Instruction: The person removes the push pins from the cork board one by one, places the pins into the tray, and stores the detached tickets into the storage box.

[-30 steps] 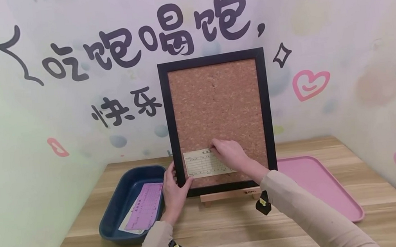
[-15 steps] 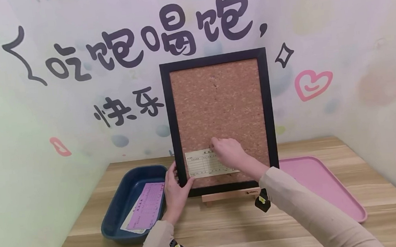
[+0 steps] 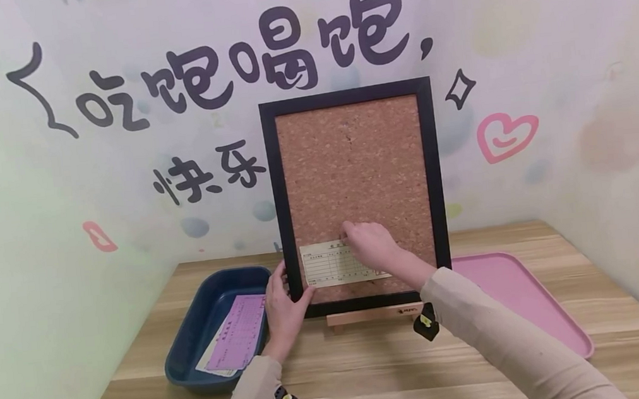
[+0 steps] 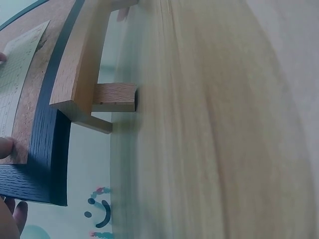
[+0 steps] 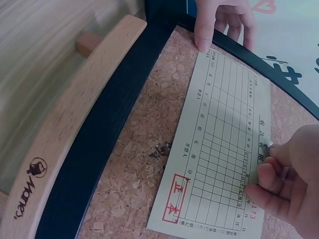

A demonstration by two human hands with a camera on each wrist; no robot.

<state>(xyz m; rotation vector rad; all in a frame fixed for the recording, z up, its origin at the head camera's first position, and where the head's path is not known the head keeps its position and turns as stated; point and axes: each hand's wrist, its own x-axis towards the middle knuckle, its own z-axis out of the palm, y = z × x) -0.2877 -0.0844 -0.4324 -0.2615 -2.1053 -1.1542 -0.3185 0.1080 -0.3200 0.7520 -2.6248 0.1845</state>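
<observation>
A cork board (image 3: pixel 354 171) in a black frame stands propped on a small wooden easel (image 3: pixel 364 316). Across its lower part lies a printed receipt slip (image 3: pixel 324 267), flat on the cork. My left hand (image 3: pixel 285 307) grips the frame's lower left side, fingers behind and thumb on the slip's lower left corner. At the slip's top edge, my right hand (image 3: pixel 375 245) has curled fingers. In the right wrist view, a fingertip and thumb meet at a small clear pushpin (image 5: pixel 268 146), mostly hidden by the hand. The slip's right part is covered in the head view.
A dark blue tray (image 3: pixel 182 357) on the left holds a purple slip (image 3: pixel 235 333) over a pale one. To the right, partly behind my right arm, lies a pink tray (image 3: pixel 493 266). The wooden table (image 3: pixel 357 373) meets a decorated wall (image 3: pixel 561 32) behind.
The head view has shifted slightly, so everything sits a little further right. Both hands keep their places on the frame and at the slip's top edge.
</observation>
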